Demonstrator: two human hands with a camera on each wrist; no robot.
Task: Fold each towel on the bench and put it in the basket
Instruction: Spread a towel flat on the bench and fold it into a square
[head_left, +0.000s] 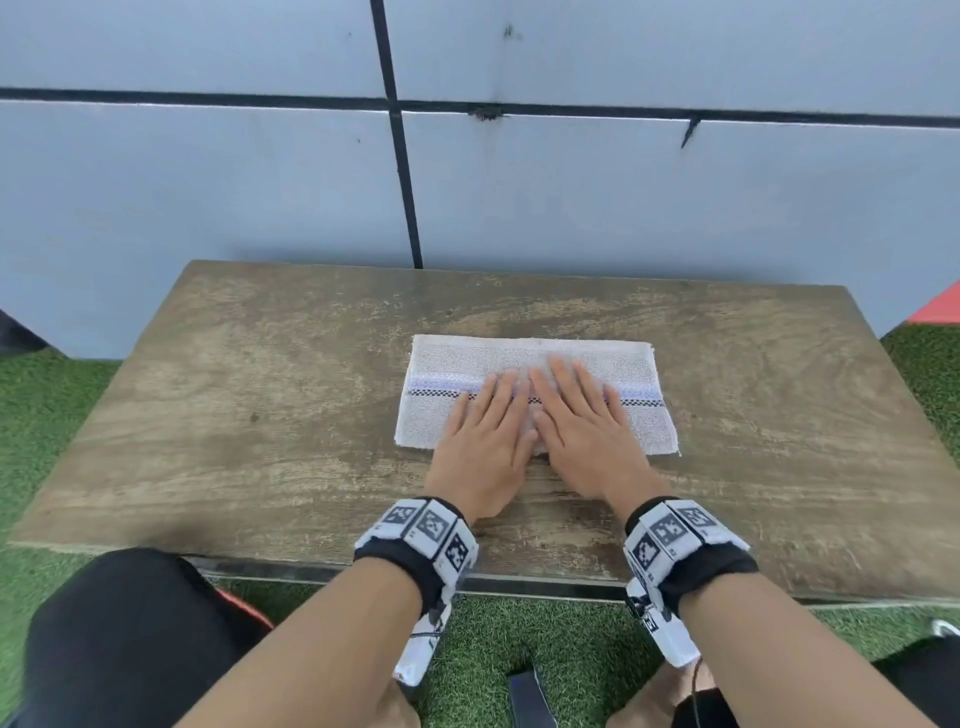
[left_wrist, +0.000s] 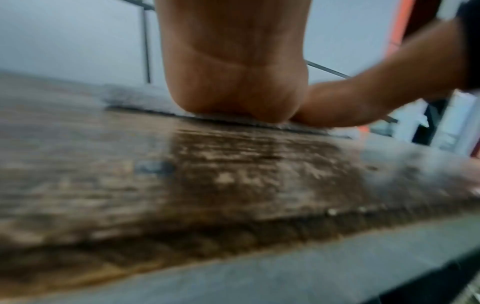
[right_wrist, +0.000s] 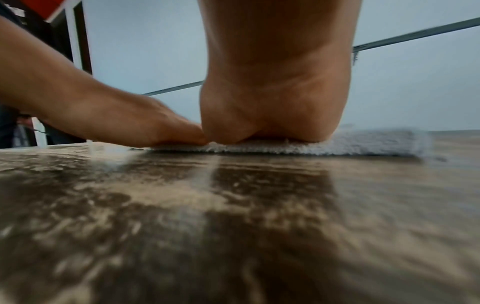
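Grey tiled wall (head_left: 623, 197) with dark grout lines at the back, fake green turf (head_left: 47, 405) on the floor, and a worn wooden bench (head_left: 234, 415) pushed up against the wall. One white towel (head_left: 634, 364) lies flat on the bench, already folded into a wide rectangle, with a purple band and a little black checkered stripe running across it. Both hands sit right next to each other on the middle of it: left hand (head_left: 485, 441) and right hand (head_left: 584, 431) palms down, fingers straight and slightly spread, thumbs pretty much touching. Wrist views show the heels of both palms pressing on the towel's near edge. Each wrist has a black band (head_left: 415, 545) with square marker tags.
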